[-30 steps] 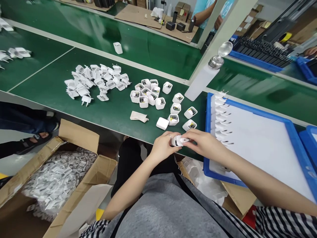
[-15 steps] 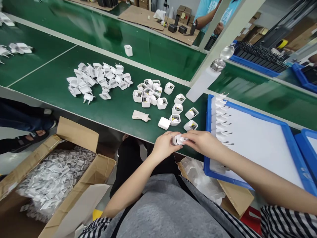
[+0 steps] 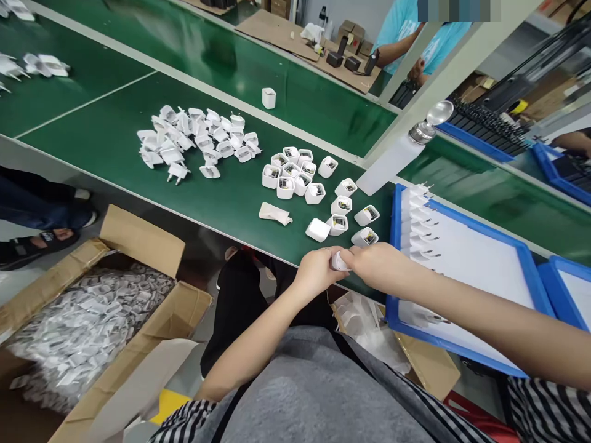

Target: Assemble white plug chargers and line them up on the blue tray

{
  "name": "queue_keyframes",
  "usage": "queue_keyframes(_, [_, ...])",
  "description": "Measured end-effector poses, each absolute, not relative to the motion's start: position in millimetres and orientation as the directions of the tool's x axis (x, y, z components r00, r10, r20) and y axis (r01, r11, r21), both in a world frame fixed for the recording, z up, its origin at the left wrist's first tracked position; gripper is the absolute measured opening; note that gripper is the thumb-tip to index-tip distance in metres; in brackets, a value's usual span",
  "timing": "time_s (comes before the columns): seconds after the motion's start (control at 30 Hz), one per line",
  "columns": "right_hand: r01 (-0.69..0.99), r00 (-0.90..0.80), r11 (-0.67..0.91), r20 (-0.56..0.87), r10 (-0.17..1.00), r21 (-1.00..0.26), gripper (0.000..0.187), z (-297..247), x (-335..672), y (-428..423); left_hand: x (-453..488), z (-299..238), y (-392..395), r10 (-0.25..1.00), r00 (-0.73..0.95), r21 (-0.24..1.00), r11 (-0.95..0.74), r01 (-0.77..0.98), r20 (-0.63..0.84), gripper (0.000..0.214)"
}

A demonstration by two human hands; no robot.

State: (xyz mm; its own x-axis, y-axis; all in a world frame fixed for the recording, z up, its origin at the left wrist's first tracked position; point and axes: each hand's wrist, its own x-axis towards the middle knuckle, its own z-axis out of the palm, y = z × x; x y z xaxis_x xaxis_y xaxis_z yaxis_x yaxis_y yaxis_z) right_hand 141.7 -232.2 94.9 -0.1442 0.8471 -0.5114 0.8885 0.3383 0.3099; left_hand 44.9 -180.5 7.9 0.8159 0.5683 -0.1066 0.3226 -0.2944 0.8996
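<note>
Both my hands meet at the near edge of the green bench [image 3: 221,203]. Between them is a white charger [image 3: 339,261], partly covered by fingers. My left hand [image 3: 317,271] is closed around its left side. My right hand [image 3: 375,266] is closed on it from the right, its fingertips hidden. Just beyond lie open white charger housings [image 3: 315,193] with circuit parts inside. One closed-side-up housing [image 3: 317,229] rests near my left hand. A crumpled off-white cloth piece [image 3: 276,213] lies farther left. Loose white plug caps [image 3: 198,141] with pins form a heap beyond it.
A blue tray [image 3: 521,258] at right holds a row of finished-looking chargers [image 3: 420,224]. A white pump bottle [image 3: 388,166] stands by the post. One housing [image 3: 268,98] sits on the rear ledge. A carton [image 3: 143,240] of plug caps stands at lower left. A co-worker [image 3: 401,37] is across.
My right hand has turned over the charger, covering the plug end that showed before. The camera view has shifted slightly, so the bench items appear farther right.
</note>
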Motion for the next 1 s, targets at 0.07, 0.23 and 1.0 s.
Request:
queue_keyframes(0.07, [0.87, -0.165, 0.364, -0.501, 0.849, 0.331, 0.028, 92.9, 142.7, -232.0, 44.7, 7.6, -180.0, 0.56, 0.822, 0.897, -0.303, 0.321, -0.105, 0.034])
queue_keyframes(0.23, [0.843, -0.16, 0.423, -0.594, 0.788, 0.334, 0.028, 95.5, 143.4, -224.6, 43.4, 7.5, -179.1, 0.548, 0.833, 0.902, -0.32, 0.291, -0.075, 0.032])
queue_keyframes(1.0, [0.928, 0.028, 0.249, -0.719, 0.694, 0.276, 0.031, 114.4, 137.7, -213.6, 38.8, 11.5, -170.2, 0.409, 0.908, 0.939, -0.27, 0.214, -0.089, 0.039])
